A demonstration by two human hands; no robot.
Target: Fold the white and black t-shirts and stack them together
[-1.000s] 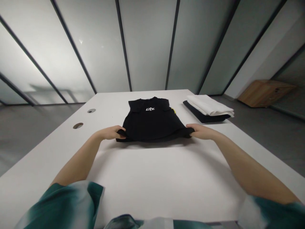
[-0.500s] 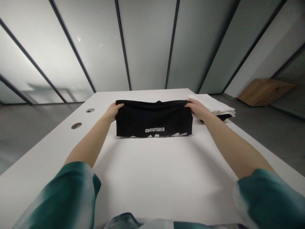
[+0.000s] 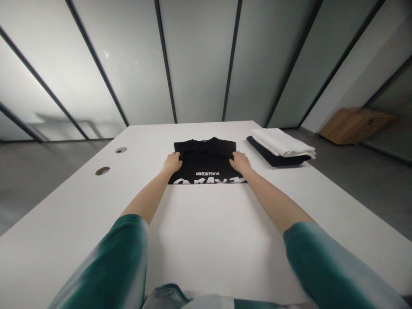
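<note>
A black T-shirt (image 3: 206, 164) with white lettering lies folded on the white table (image 3: 212, 231), its collar and sleeves toward the far side. Small white letters appear upside down on it, and larger white print runs along its near folded edge. My left hand (image 3: 174, 162) has its fingers curled on the shirt's left side. On the opposite side, my right hand (image 3: 240, 163) grips the cloth with bent fingers. The fingertips are partly hidden in the dark fabric.
To the right on the table is a stack of folded cloth, a white piece (image 3: 283, 143) on top of a black one (image 3: 273, 159). Two round holes (image 3: 102, 171) pierce the table's left part. Frosted glass panels and a wooden cabinet (image 3: 355, 125) stand beyond.
Both hands have moved inward and slightly down along the black T-shirt. Its held-up edge has been laid down, and the collar and sleeves now show behind the hands.
</note>
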